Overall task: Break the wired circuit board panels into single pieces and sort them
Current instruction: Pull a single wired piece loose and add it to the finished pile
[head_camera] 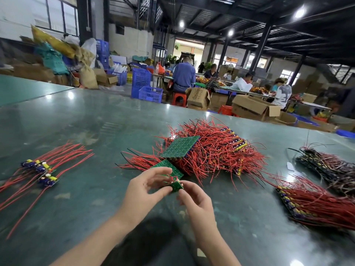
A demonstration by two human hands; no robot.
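Left hand (146,187): at 6 o'clock, thumb and fingers pinching a small green board piece (176,185).
Right hand (194,196): touching the same piece at its right edge; whether it truly pinches cannot be told.
Handling: judged light, stiff and brittle; hold by bare edges, away from the soldered wires.
Single pieces (41,170): sorted at 9 o'clock, red leads trailing.
Panel strip (307,206): at 3 o'clock.
Panel heap (207,150): at 12 o'clock, tangled red wires likely to snag.
Table (86,120): green, glossy.
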